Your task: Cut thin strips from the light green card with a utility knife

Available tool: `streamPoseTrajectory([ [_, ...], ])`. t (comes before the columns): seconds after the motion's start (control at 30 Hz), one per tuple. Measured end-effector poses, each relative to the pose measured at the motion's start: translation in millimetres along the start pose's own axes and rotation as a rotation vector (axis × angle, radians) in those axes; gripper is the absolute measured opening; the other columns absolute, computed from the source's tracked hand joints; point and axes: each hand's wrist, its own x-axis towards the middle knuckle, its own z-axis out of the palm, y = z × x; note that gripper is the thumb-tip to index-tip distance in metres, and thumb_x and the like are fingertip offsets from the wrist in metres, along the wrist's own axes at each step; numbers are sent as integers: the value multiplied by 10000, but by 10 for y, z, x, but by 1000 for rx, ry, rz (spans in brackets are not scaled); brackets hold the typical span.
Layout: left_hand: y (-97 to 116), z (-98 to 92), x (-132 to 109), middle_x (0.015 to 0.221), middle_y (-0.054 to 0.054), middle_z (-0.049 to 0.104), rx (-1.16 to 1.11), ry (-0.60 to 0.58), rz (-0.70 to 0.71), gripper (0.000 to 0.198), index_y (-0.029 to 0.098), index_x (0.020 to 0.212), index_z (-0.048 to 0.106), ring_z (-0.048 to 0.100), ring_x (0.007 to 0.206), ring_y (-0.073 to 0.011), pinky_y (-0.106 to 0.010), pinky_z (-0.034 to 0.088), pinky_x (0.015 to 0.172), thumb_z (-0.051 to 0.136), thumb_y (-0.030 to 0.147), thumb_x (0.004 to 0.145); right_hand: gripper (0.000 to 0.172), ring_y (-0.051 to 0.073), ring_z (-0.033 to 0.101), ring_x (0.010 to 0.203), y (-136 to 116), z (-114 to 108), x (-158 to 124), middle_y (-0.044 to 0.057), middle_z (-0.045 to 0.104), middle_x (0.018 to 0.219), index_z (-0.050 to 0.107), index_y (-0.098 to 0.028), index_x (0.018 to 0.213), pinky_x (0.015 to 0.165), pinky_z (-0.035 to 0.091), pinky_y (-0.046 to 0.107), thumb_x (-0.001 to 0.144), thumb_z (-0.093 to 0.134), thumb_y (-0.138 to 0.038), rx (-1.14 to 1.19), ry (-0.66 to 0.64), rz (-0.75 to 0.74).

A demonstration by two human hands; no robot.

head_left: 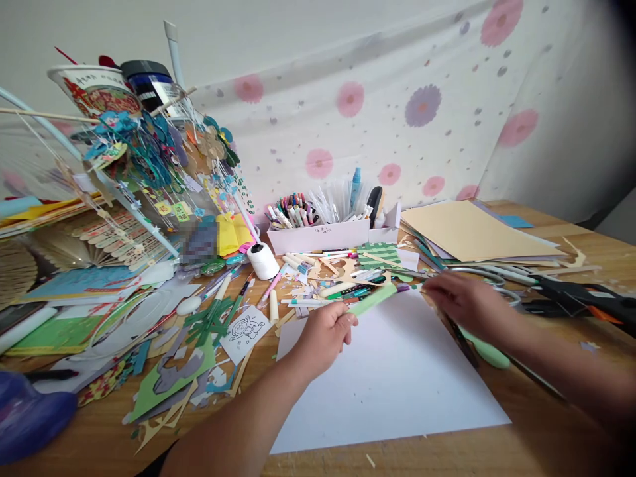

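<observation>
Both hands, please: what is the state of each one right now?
Left hand: closed, holding the light green paper strip.
Right hand: curled but blurred; whether it holds something cannot be told.

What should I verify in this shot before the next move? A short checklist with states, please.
1. Left hand gripping the green strip: ok, near one end.
2. Right hand holding something: cannot tell, its fingertips are blurred.
3. White sheet lying flat: ok.
4. Scraps and pens put away: not ok, strewn left of and behind the sheet.
5. Spool upright: ok.
6. Black-and-orange tool off the sheet: ok, it lies to the right.
</observation>
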Motion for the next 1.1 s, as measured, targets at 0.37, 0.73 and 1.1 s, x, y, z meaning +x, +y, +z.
streamPoseTrajectory([
  [0.37, -55, 3, 63, 564, 50, 508, -432, 80, -102, 372, 158, 815, 547, 376, 422, -63, -208, 265, 449, 535, 530, 826, 260, 308, 630, 824, 963, -115, 432, 177, 677, 896, 678, -156, 829, 729, 434, 430, 899, 429, -191, -306, -22, 187],
  [0.73, -48, 3, 58, 544, 49, 515, -495, 80, -117, 375, 147, 797, 568, 383, 411, -57, -204, 261, 428, 589, 521, 803, 334, 302, 552, 1048, 531, -100, 387, 176, 611, 1200, 660, -118, 1127, 897, 395, 407, 935, 438, -278, -328, -10, -19],
  [1.1, -37, -9, 36, 530, 40, 522, -456, 53, -89, 406, 133, 778, 571, 392, 410, -55, -196, 270, 417, 581, 537, 817, 239, 221, 563, 881, 325, -169, 264, 104, 639, 914, 680, -180, 848, 776, 394, 322, 897, 450, -220, -268, -172, -89],
])
